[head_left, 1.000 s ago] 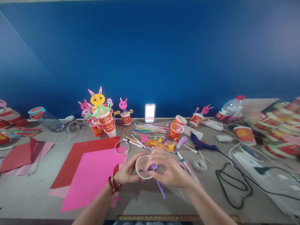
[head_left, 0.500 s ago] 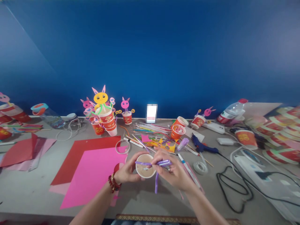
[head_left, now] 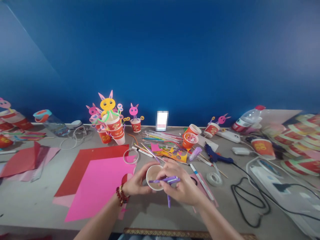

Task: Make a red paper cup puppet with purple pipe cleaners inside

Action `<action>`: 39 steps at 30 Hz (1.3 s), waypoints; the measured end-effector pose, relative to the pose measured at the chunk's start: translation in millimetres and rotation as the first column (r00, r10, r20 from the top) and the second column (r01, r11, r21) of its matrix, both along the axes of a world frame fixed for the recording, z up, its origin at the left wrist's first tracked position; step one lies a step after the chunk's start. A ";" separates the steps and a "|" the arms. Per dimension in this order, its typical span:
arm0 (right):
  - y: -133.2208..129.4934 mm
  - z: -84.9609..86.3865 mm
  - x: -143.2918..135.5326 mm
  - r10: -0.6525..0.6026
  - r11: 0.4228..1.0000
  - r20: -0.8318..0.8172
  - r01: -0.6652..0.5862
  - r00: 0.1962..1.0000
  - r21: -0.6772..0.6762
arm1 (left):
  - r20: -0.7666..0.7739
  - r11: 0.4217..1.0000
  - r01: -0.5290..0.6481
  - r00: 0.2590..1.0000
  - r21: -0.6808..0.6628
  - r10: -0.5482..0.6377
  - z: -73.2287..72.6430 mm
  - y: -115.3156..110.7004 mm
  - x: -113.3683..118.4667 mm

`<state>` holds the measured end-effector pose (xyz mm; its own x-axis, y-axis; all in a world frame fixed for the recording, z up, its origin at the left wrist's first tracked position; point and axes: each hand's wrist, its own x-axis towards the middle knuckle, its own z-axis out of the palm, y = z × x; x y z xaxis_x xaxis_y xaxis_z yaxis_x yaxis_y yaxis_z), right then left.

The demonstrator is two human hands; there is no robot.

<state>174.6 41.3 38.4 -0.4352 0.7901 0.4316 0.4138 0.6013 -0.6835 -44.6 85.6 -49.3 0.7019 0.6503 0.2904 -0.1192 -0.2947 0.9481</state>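
Note:
My left hand (head_left: pixel 138 181) is wrapped round the left side of a paper cup (head_left: pixel 151 173), whose open mouth faces up toward me. My right hand (head_left: pixel 178 183) pinches a folded purple strip (head_left: pixel 172 180) over the cup's right side. One end of the strip reaches into the cup's mouth, and another end hangs below my right fingers. The right rim of the cup is partly hidden behind those fingers. A bracelet of red beads circles my left wrist.
Pink paper (head_left: pixel 100 186) and red paper (head_left: pixel 75 173) lie at the left. Rabbit-topped cups (head_left: pixel 116 128) stand behind. Coloured strips (head_left: pixel 162 136) are heaped mid-table. A blue glue gun (head_left: pixel 217 156), tape roll (head_left: pixel 214 179), black cable (head_left: pixel 235 200) and power strip (head_left: pixel 282 193) lie at the right.
My right hand has moved slightly left and down, bringing the purple strip lower over the cup, its end now deeper across the mouth. The cup has shifted slightly right.

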 end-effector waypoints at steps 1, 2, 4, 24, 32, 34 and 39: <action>0.3 -1.8 -0.5 -0.003 1.000 -0.004 0.003 1.000 -0.003 | -0.005 1.000 -0.003 1.000 0.005 0.003 0.2 0.3 -0.2; 0.6 -3.3 -0.6 -0.004 1.000 -0.010 0.004 1.000 -0.009 | -0.013 1.000 -0.005 1.000 0.009 0.005 0.3 0.5 -0.4; 1.2 -5.3 -0.3 -0.001 1.000 -0.038 0.000 0.999 -0.026 | -0.022 1.000 -0.009 1.000 0.014 0.010 -0.2 0.9 -0.6; -0.3 -9.0 -2.7 -0.065 0.998 -0.103 0.067 0.993 0.016 | -0.045 0.997 -0.059 0.997 0.052 0.062 -0.6 0.3 -0.7; -3.1 -7.7 -4.8 -0.092 0.985 -0.034 0.096 0.995 0.141 | -0.061 0.997 -0.058 0.996 0.052 0.061 2.5 -1.2 0.6; -4.3 -6.7 -5.5 -0.085 0.984 -0.026 0.088 0.996 0.154 | -0.054 0.996 -0.063 0.996 0.057 0.066 1.9 -1.3 0.8; -6.0 -5.7 -5.4 -0.066 0.997 -0.106 0.069 0.992 0.022 | -0.031 0.997 -0.053 0.998 0.054 0.055 -1.0 -0.3 0.0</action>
